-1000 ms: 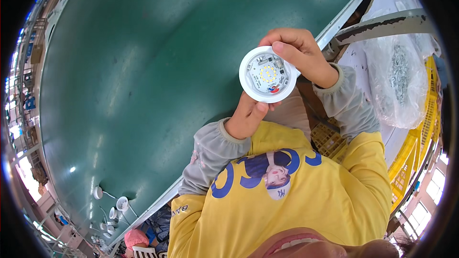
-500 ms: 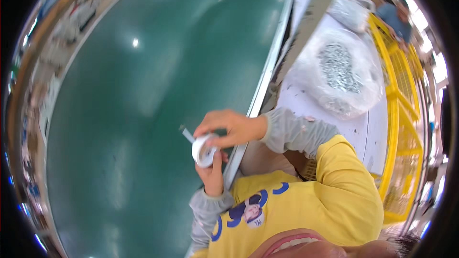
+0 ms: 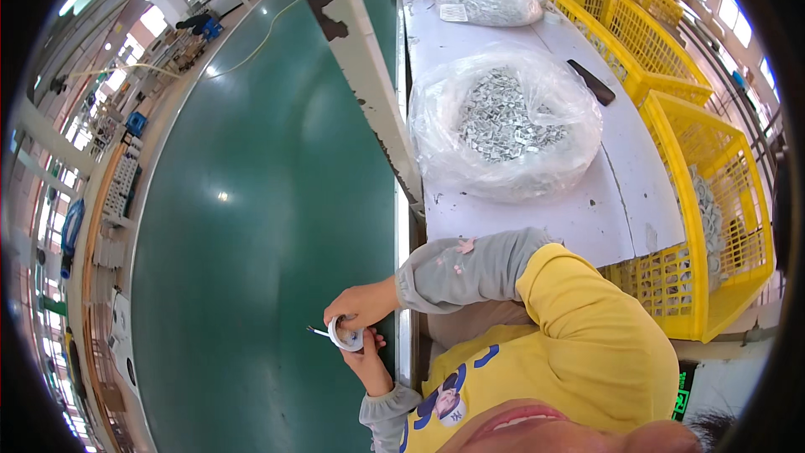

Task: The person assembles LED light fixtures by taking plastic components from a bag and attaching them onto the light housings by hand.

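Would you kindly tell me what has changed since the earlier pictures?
The lamp, seen face-on a second ago, is now tipped, its wire pointing left. It appears lower and further left, along with the left hand and right hand, though the view has also turned, bringing more of the white bench into sight. Both hands still hold the lamp.

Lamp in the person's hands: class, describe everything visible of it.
The lamp is small, round and white, and looks plastic. Its hollow side partly shows; details inside are too small to tell. A pale cable with dark-tipped wires sticks out leftward. The left hand holds its near side; the right hand covers its far edge, above the green table.
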### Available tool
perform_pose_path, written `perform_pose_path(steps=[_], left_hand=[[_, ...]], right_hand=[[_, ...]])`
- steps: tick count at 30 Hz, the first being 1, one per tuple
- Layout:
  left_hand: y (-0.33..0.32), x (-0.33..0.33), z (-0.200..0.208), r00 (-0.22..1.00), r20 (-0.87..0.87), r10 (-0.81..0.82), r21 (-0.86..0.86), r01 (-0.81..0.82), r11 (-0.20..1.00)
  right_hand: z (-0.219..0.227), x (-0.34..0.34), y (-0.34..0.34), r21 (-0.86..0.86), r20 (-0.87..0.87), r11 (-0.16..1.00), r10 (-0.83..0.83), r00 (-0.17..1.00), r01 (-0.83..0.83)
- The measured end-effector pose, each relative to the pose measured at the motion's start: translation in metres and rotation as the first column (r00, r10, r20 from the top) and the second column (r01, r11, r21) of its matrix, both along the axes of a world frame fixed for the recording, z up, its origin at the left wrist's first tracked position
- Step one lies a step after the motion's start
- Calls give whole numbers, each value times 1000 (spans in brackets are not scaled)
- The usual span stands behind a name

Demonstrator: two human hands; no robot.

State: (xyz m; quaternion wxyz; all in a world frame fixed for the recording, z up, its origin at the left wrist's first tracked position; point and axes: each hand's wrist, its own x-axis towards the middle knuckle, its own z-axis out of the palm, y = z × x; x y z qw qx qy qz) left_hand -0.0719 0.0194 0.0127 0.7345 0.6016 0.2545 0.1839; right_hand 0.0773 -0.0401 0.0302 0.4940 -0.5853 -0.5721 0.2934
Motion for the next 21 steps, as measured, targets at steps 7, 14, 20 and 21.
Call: perform_pose_path(steps=[7, 14, 20, 21], left_hand=[[-2, -1, -4, 1000, -12, -25, 24, 26, 999], [-1, -2, -3, 997, 5, -79, 22, 79, 997], [-6, 4, 2, 998, 23, -57, 40, 57, 998], [-8, 5, 5, 998, 24, -61, 45, 60, 997]], right_hand=[[7, 0, -4, -24, 7, 1000, 15, 1000, -14], [4, -3, -4, 24, 16, 1000, -20, 1000, 20], [-7, 2, -2, 226, 162, 969, -136, 977, 98], [-8, 3, -2, 231, 163, 968, -140, 977, 100]])
